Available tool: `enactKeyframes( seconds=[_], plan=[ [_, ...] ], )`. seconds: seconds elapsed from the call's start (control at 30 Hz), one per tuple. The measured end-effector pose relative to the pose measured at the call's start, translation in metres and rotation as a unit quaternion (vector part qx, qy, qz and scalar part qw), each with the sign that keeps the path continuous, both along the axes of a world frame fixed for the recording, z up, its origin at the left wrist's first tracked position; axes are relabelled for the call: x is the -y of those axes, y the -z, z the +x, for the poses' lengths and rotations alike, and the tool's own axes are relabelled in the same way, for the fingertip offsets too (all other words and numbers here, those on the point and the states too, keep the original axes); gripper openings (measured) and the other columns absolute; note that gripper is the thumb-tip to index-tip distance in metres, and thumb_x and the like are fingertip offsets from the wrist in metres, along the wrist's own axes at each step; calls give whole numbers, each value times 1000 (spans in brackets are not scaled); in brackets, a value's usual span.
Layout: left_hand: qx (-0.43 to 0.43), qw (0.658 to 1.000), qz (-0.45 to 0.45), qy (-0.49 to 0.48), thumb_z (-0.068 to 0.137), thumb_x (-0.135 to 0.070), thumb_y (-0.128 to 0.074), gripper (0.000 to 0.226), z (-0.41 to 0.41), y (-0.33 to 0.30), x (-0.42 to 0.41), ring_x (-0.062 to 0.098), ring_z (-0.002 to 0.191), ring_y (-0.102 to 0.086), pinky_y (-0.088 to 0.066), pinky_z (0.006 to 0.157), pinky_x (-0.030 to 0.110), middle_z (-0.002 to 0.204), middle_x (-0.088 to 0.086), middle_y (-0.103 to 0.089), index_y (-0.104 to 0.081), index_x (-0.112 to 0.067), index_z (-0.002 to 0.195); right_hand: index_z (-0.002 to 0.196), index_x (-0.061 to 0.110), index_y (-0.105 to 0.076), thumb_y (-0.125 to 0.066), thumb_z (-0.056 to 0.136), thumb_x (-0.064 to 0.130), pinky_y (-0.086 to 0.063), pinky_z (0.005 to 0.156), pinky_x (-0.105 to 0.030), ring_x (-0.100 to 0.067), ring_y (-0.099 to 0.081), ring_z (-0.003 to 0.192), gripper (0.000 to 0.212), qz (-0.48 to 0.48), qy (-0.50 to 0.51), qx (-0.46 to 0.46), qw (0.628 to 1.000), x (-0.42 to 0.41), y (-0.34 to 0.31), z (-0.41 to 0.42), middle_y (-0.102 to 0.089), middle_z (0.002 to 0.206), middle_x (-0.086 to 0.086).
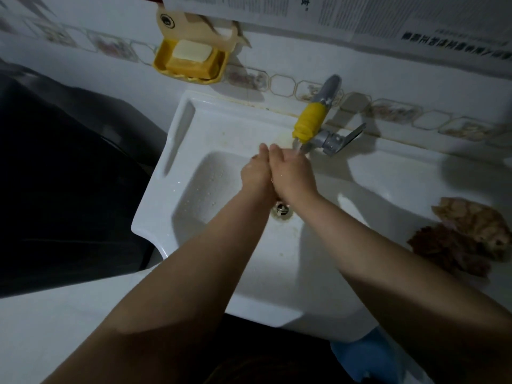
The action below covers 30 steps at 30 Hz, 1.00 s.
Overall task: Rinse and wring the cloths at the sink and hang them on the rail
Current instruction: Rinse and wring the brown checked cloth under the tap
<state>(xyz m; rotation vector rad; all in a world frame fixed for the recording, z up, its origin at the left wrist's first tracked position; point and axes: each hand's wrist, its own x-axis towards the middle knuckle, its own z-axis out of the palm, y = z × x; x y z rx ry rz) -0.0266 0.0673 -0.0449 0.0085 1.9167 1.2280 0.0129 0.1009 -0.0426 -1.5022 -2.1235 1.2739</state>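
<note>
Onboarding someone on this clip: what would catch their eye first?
First, the left hand and right hand pressed together mid-frame over the white sink, under the yellow-tipped tap, holding no cloth. Next, the yellow soap dish on the wall at upper left, with pale soap in it. Last, two crumpled brownish cloths on the sink's right ledge.

I'm in a home bathroom or washroom: a white ceramic sink [177, 139] is fixed against a tiled wall [388, 87] with a patterned border, a tap [318, 117] juts out over the basin, and a yellow soap dish [191, 62] with soap hangs above the sink's far edge.
</note>
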Motion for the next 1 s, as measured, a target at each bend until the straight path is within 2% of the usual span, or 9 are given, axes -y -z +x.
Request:
enactKeyframes(
  seconds=[0.1, 0.17, 0.23, 0.3, 0.43, 0.57, 0.73, 0.9, 1.0],
  plan=[
    [84, 993, 67, -40, 95, -25, -53, 16, 9, -9, 1, 28, 73, -64, -52, 61, 33, 90, 15, -62, -61, -12, 93, 57, 12, -43, -43, 97, 33, -43, 72, -36, -29, -54, 81, 45, -37, 55, 16, 998, -26, -1, -4, -56, 72, -18],
    [111, 992, 53, -36, 93, -27, -54, 26, 13, -11, 0, 30, 60, -63, -50, 51, 32, 71, 17, -58, -58, -10, 73, 56, 11, -41, -39, 95, 35, -36, 68, -34, -25, -48, 78, 46, -43, 76, 13, 996, -32, -3, -5, -47, 63, -11],
    [15, 999, 9, 37, 88, -28, -63, 26, -5, -2, -1, 32, 102, -64, -52, 84, 37, 104, 16, -65, -63, -8, 105, 75, 1, -59, -40, 98, 33, -42, 74, -36, -26, -54, 82, 44, -28, 33, 15, 999, -14, -5, -6, -59, 80, -17],
    [20, 999, -15, 48, 86, -29, -66, 41, -8, 4, -1, 29, 118, -55, -44, 99, 36, 121, 12, -61, -58, -9, 121, 84, 4, -65, -40, 99, 34, -45, 81, -37, -32, -61, 94, 41, 2, 7, 13, 1000, 0, -3, -6, -65, 95, -19],
    [135, 988, 45, -52, 92, -29, -47, 35, 6, -3, 8, 32, 56, -60, -50, 57, 42, 61, 17, -57, -58, -10, 65, 61, 16, -44, -43, 99, 23, -42, 74, -34, -38, -60, 94, 38, -14, 35, -5, 999, -24, -3, -1, -54, 83, -15],
    [127, 991, 46, -13, 98, -33, -44, 26, -13, -14, 5, 16, 61, -52, -45, 53, 28, 73, 0, -54, -52, -21, 76, 99, 1, -64, -36, 100, 29, -35, 73, -29, -29, -55, 91, 40, 5, -10, 27, 1000, -1, -4, -6, -60, 95, -16],
    [208, 971, 101, 65, 100, -29, -40, 40, -5, -20, 18, 19, 46, -51, -38, 38, 19, 59, 11, -54, -55, -5, 72, 65, 12, -53, -49, 95, 39, -47, 75, -33, -30, -62, 86, 40, -27, 34, 61, 997, -37, -1, 3, -62, 84, -13],
    [255, 944, 201, 64, 102, -24, -40, 32, -31, -10, 39, 17, 39, -54, -37, 33, 15, 55, 9, -61, -61, -6, 88, 88, 12, -63, -52, 94, 25, -59, 67, -35, -20, -68, 64, 18, -369, 101, -94, 919, -47, 7, 27, -70, 75, -8],
    [203, 963, 170, 59, 95, -8, -48, 14, -38, -5, 39, 25, 46, -55, -43, 39, 23, 62, 16, -59, -59, 0, 92, 102, 3, -57, -44, 94, 3, -58, 57, -34, -22, -67, 62, 15, -429, 62, -129, 892, -32, 13, 33, -65, 87, -17]
  ],
)
